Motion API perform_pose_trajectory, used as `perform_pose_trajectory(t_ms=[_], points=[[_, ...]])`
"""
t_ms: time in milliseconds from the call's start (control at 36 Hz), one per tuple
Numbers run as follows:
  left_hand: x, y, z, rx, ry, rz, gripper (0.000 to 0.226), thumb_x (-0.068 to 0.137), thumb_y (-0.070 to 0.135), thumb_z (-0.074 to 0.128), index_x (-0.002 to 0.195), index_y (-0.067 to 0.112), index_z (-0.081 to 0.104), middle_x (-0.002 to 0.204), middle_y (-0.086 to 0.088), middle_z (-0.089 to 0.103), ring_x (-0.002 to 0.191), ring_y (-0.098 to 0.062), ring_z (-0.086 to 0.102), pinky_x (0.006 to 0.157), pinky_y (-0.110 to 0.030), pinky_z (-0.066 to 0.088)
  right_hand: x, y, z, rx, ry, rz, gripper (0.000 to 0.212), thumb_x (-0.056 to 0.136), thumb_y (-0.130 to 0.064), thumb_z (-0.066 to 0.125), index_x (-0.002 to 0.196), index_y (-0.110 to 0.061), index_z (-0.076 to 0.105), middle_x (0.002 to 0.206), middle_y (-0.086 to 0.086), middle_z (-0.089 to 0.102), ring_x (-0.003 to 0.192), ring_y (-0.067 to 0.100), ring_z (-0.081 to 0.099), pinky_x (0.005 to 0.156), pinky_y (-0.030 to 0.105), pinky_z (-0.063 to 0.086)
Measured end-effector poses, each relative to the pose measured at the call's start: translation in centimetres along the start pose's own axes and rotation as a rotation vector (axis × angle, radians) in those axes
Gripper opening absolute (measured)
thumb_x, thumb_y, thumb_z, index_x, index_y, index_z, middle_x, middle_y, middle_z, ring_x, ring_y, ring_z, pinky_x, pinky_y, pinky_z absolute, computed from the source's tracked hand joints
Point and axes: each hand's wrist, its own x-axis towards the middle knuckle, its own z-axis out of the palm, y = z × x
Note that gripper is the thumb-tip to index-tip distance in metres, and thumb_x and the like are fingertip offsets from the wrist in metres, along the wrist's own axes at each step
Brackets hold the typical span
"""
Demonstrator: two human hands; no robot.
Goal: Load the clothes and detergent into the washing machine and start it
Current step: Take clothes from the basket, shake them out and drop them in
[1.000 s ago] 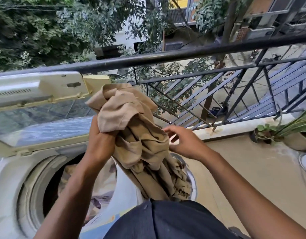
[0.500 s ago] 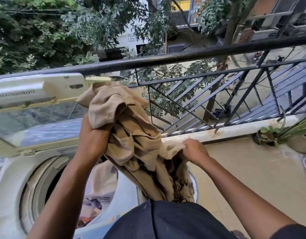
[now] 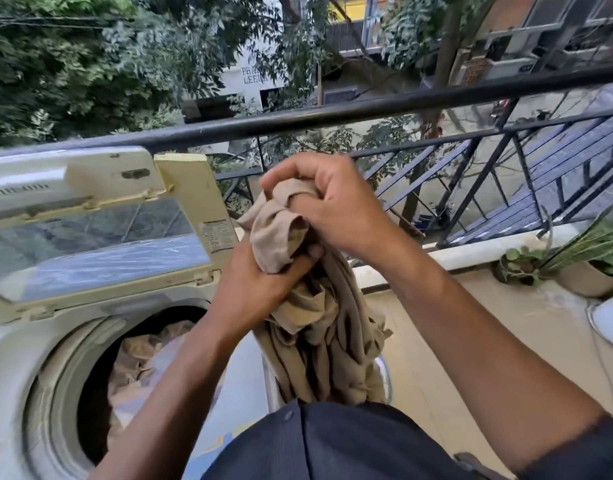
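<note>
I see both hands bunched on the tan cloth (image 3: 308,317) just right of the washer (image 3: 28,358) — left hand (image 3: 260,285) gripping it low, fingers curled around a fold, right hand (image 3: 332,206) clenched over the top of the bundle, the two touching. The cloth hangs from them in a long twist beside the washer's right edge, its lower end hidden behind my dark shirt (image 3: 350,445). Washer lid (image 3: 90,216) stands raised at the back, drum (image 3: 101,375) open with pale laundry (image 3: 149,355) inside — railing (image 3: 367,109) behind the washer, plant (image 3: 582,258) well off right.
</note>
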Motion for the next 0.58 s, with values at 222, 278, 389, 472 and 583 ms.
perform_pose_trajectory(t_ms=[222,278,389,472,583], points=[[0.2,-3.1,-0.8,-0.027,0.093,-0.099,0.033,0.062,0.009,0.052,0.083,0.026,0.070,0.074,0.016,0.073,0.071,0.006,0.062,0.065,-0.027,0.053,-1.3,1.8,-0.6,-0.103,-0.027,0.091,0.018,0.089,-0.026,0.076,0.103,-0.027,0.065,0.050,-0.020,0.049,0.045,0.009,0.035,0.051,0.023,0.030],[0.3,-3.2,-1.2,-0.042,0.133,-0.108,0.037,0.062,0.007,0.050,0.081,0.033,0.068,0.072,0.025,0.072,0.071,0.014,0.064,0.062,-0.016,0.051,-1.7,2.3,-1.1,-0.147,-0.046,0.096,0.020,0.085,-0.033,0.078,0.100,-0.029,0.065,0.054,-0.017,0.057,0.046,0.010,0.042,0.052,0.026,0.034],[0.6,-3.4,-2.3,-0.147,0.259,-0.094,0.040,0.068,0.005,0.054,0.084,0.034,0.075,0.079,0.015,0.075,0.080,0.000,0.068,0.072,-0.037,0.061,-2.7,4.6,-1.8,-0.300,-0.100,0.174,0.033,0.072,-0.052,0.086,0.092,-0.033,0.068,0.068,-0.012,0.070,0.058,0.009,0.060,0.059,0.032,0.047],[0.6,-2.0,-2.8,-0.228,0.308,-0.041,0.045,0.078,0.014,0.066,0.080,0.058,0.073,0.078,0.029,0.073,0.075,0.011,0.064,0.072,-0.024,0.057,-3.5,6.9,-1.6,-0.438,-0.180,0.259,0.044,0.066,-0.064,0.084,0.088,-0.030,0.069,0.067,-0.007,0.066,0.061,0.010,0.057,0.060,0.033,0.047],[0.3,-0.5,-3.0,-0.278,0.300,0.012,0.060,0.086,0.005,0.062,0.085,0.064,0.071,0.082,0.035,0.071,0.077,0.015,0.063,0.073,-0.014,0.054,-4.8,10.1,-0.6,-0.563,-0.244,0.342,0.047,0.066,-0.065,0.076,0.101,-0.036,0.069,0.085,-0.005,0.070,0.084,0.021,0.066,0.073,0.041,0.056]])
